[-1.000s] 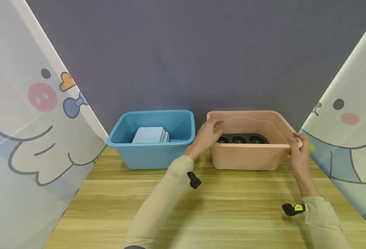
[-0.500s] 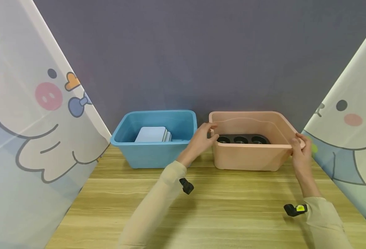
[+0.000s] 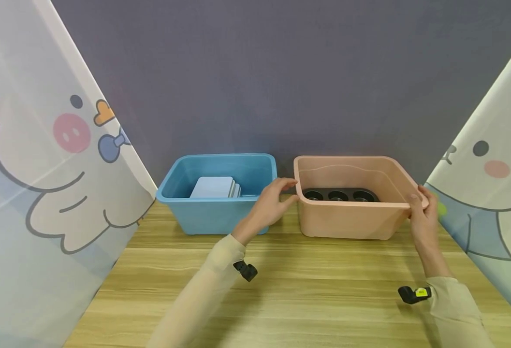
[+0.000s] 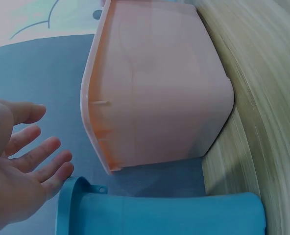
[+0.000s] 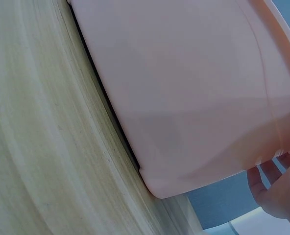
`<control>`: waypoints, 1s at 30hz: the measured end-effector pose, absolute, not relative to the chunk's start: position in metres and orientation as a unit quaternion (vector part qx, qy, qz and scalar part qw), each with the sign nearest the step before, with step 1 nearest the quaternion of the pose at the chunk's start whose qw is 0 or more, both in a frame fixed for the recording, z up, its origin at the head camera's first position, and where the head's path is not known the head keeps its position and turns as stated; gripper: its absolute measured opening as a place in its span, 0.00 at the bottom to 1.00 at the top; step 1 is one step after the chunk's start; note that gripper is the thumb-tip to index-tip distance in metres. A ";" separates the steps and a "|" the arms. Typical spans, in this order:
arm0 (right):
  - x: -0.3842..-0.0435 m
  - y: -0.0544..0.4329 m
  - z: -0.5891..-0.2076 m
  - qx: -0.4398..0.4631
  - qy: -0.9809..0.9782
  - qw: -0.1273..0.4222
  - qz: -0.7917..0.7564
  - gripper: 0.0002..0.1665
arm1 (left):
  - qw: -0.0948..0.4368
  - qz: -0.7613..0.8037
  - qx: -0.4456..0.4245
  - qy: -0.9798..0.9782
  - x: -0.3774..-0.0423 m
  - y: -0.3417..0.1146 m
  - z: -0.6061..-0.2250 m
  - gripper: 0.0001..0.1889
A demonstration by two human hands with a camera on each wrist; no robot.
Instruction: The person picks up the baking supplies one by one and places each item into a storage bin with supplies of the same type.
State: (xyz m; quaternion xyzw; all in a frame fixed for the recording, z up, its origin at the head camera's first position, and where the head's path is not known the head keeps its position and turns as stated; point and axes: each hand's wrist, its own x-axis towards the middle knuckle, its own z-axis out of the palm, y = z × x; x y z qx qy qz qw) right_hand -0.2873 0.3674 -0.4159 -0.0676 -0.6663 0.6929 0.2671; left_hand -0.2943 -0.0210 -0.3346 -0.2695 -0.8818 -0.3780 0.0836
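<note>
A peach plastic bin (image 3: 346,221) stands at the right, with a dark muffin pan (image 3: 350,194) partly showing inside. My right hand (image 3: 423,220) grips the bin's front right corner, thumb over the rim; in the right wrist view its fingers (image 5: 270,172) tuck beneath the lip. Beside the bin's left rim is my left hand (image 3: 267,205), holding nothing, its thumb and fingers spread apart. The left wrist view has that hand (image 4: 25,164) separate from the peach bin (image 4: 159,88), its lower fingers overlapping the rim of the blue bin (image 4: 164,215).
The blue bin holds a stack of white square pieces (image 3: 211,187), at the left of the peach one with a narrow gap between. Both stand on a wood-grain table (image 3: 316,290) against a grey back panel (image 3: 281,77). Cartoon-printed sheets (image 3: 33,145) flank the sides.
My left hand has drawn back left and toward me, from over the peach bin's left rim to the gap between bins. The right hand keeps its grip on the corner. The view shifts slightly.
</note>
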 end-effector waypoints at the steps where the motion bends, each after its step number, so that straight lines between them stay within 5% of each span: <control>1: -0.288 0.368 -0.416 -0.065 -0.667 0.265 0.694 0.29 | 0.084 -0.375 -0.273 -0.882 -0.293 -0.023 -0.335 0.24; 15: -0.267 0.381 -0.412 -0.100 -0.821 0.296 0.478 0.35 | 0.068 -0.355 -0.276 -0.891 -0.260 -0.078 -0.358 0.23; 30: -0.237 0.380 -0.399 0.036 -0.901 0.326 0.285 0.40 | 0.147 -0.235 -0.202 -0.939 -0.249 -0.187 -0.384 0.24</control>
